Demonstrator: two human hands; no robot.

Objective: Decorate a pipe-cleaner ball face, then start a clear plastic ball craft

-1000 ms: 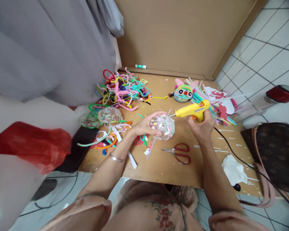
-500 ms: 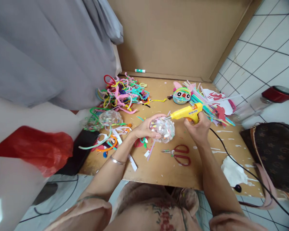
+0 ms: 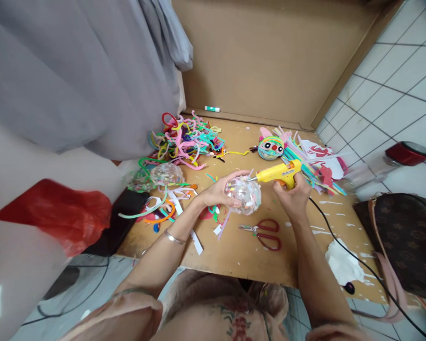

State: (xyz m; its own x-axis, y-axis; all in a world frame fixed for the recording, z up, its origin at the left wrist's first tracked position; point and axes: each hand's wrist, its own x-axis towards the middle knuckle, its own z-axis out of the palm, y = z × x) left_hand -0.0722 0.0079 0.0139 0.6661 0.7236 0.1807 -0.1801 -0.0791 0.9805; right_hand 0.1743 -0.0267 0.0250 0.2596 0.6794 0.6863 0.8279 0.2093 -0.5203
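Observation:
My left hand point(image 3: 223, 190) is closed around a clear ball point(image 3: 244, 195) speckled with coloured bits, held above the table. In my right hand point(image 3: 294, 193) is a yellow glue gun point(image 3: 277, 174), its metal nozzle pointing left at the top of the ball. The nozzle tip looks very near or touching the ball; I cannot tell which. Red-handled scissors point(image 3: 266, 234) lie just below the ball on the table. Paper strips and a small green piece point(image 3: 215, 213) lie under my left hand.
A heap of pipe cleaners point(image 3: 188, 142) and another clear ball point(image 3: 166, 174) lie at left. Behind stand a decorated face ball point(image 3: 270, 148) and a glue stick point(image 3: 212, 109). At right are a clear bottle with red lid point(image 3: 408, 155), a brown bag point(image 3: 408, 241) and the gun's black cord point(image 3: 341, 235).
The whole view has shifted slightly, so things sit a little lower and to the right. My hands keep the ball and glue gun in nearly the same pose.

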